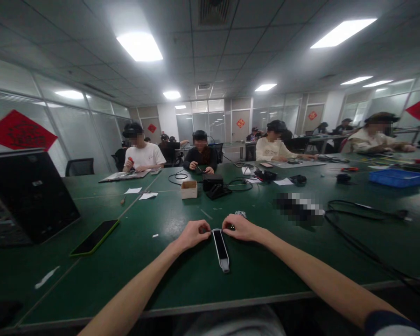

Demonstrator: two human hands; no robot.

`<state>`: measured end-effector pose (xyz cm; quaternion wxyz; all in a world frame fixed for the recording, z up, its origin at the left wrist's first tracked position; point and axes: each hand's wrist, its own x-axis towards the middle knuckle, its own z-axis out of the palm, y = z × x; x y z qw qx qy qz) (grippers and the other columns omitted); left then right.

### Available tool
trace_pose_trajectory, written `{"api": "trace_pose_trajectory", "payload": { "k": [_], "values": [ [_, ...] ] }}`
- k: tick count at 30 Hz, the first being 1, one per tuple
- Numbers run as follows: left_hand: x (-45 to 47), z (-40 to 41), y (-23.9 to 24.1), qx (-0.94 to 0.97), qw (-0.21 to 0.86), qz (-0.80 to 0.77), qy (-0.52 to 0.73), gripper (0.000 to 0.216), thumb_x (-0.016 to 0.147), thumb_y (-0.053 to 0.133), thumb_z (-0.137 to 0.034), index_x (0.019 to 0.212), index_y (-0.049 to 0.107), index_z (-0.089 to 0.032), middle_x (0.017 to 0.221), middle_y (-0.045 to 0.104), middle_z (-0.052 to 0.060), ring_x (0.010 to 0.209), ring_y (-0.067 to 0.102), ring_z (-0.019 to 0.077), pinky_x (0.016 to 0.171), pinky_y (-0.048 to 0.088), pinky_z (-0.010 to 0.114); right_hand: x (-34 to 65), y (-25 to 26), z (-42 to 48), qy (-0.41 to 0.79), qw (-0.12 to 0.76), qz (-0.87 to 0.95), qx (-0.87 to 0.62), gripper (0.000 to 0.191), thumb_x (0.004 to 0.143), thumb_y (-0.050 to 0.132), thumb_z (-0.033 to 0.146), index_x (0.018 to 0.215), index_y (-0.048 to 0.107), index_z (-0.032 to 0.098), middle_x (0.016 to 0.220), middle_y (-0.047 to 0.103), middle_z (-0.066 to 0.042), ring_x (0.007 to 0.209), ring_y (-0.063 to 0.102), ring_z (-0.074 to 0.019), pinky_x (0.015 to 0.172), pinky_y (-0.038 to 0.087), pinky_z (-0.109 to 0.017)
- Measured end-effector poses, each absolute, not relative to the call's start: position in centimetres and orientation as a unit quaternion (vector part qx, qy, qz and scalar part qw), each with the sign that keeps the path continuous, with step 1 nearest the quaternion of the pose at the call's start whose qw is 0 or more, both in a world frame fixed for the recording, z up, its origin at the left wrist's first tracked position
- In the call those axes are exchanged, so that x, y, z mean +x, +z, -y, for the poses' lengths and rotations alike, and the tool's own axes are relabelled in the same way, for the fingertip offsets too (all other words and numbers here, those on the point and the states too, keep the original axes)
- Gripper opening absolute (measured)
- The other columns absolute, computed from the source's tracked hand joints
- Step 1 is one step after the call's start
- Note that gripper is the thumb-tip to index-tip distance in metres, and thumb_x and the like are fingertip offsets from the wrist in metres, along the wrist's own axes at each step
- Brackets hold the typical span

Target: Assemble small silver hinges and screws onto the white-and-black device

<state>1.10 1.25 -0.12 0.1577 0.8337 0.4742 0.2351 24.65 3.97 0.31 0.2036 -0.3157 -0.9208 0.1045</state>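
Note:
A slim, long device [220, 247] with a black face and a white-grey rim lies on the green table before me, its narrow grey tip towards me. My left hand [196, 234] is closed, thumb and fingers pinched at the left corner of the device's far end. At the opposite corner my right hand [241, 227] is pinched in the same way, fingers curled. A small shiny bit shows by the right fingers; what it is I cannot make out. Just behind that hand sits a small pale cluster [241, 214], too small to name.
The green table [182, 284] carries a phone [95, 238] and black computer case [31, 196] at left, a small open box [189, 190] ahead, and black cables [357, 238] and a blue tray [397, 178] at right. Several people sit across the table.

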Motion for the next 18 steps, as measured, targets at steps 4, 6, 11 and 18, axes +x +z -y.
{"api": "trace_pose_trajectory", "payload": {
  "k": [4,6,11,18],
  "values": [
    [1.2,-1.1,0.0,0.838,0.156,-0.466,0.235,0.016,0.08,0.058,-0.028,0.091,0.064,-0.019,0.084,0.067,-0.001,0.069,0.058,0.0129,0.062,0.044,0.022,25.2,1.2,-4.2,0.084,0.206,0.92,-0.322,0.016,0.085,0.053,0.027,0.087,0.065,0.016,0.088,0.064,-0.006,0.08,0.057,-0.0175,0.074,0.045,-0.03],
    [1.1,-1.0,0.2,0.843,0.147,-0.465,0.227,0.017,0.08,0.059,-0.028,0.093,0.063,-0.018,0.086,0.066,-0.001,0.067,0.057,0.0127,0.061,0.043,0.022,25.9,1.7,-4.5,0.059,0.212,0.917,-0.333,0.016,0.085,0.051,0.025,0.087,0.064,0.016,0.089,0.064,-0.007,0.082,0.056,-0.018,0.076,0.044,-0.031],
    [1.1,-0.7,0.6,0.863,0.109,-0.453,0.193,0.019,0.079,0.06,-0.03,0.094,0.06,-0.019,0.089,0.065,0.0,0.068,0.056,0.0135,0.063,0.042,0.024,27.7,2.1,-5.7,0.001,0.172,0.914,-0.368,0.016,0.085,0.05,0.023,0.089,0.064,0.016,0.091,0.064,-0.008,0.087,0.055,-0.0208,0.079,0.042,-0.034],
    [1.1,-0.7,0.7,0.86,0.062,-0.479,0.164,0.016,0.079,0.06,-0.032,0.087,0.057,-0.019,0.085,0.062,0.001,0.075,0.057,0.0165,0.064,0.039,0.026,27.7,1.6,-5.7,0.044,0.108,0.915,-0.387,0.02,0.084,0.053,0.03,0.096,0.066,0.019,0.094,0.063,-0.007,0.088,0.056,-0.0206,0.077,0.042,-0.031]
  ]
}}
